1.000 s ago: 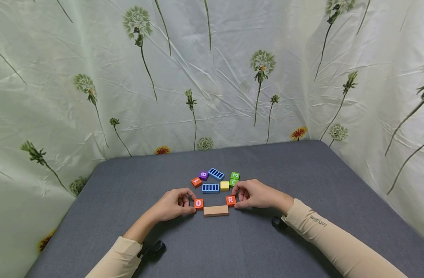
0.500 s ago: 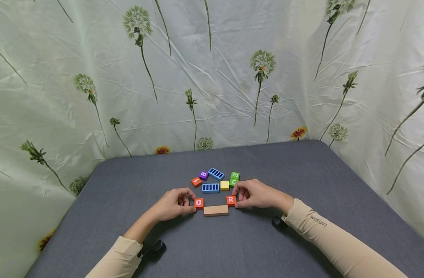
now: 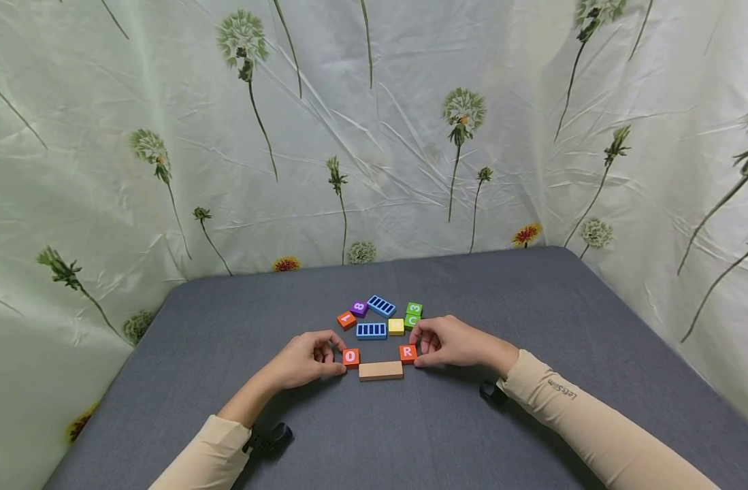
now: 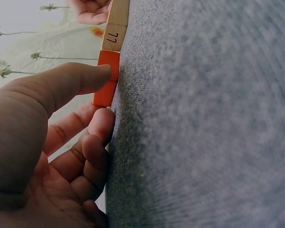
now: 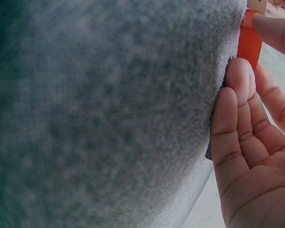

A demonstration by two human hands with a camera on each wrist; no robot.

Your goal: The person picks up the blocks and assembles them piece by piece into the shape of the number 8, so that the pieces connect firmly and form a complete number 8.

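In the head view my left hand (image 3: 306, 359) pinches an orange-red letter block marked O (image 3: 350, 358) between thumb and index finger. Opposite it, my right hand (image 3: 445, 342) pinches another orange-red block with the letter R (image 3: 408, 353). Just in front of and between these two blocks lies a plain wooden plank block (image 3: 381, 371). The left wrist view shows the thumb against the near side of the orange block (image 4: 106, 90), low on the cloth. In the right wrist view the thumb lies on the orange block (image 5: 249, 47), with the other fingers curled beneath.
Behind the hands lie two blue slatted blocks (image 3: 371, 331), a yellow block (image 3: 396, 327), two green blocks (image 3: 414, 309), a purple block (image 3: 359, 309) and an orange block marked 1 (image 3: 346, 320). Grey cloth (image 3: 374, 442) covers the table; a flower-print curtain (image 3: 398, 136) hangs behind and beside it.
The R block and right fingertips have shifted very slightly right since a second ago. Otherwise both hands and the other blocks look still.
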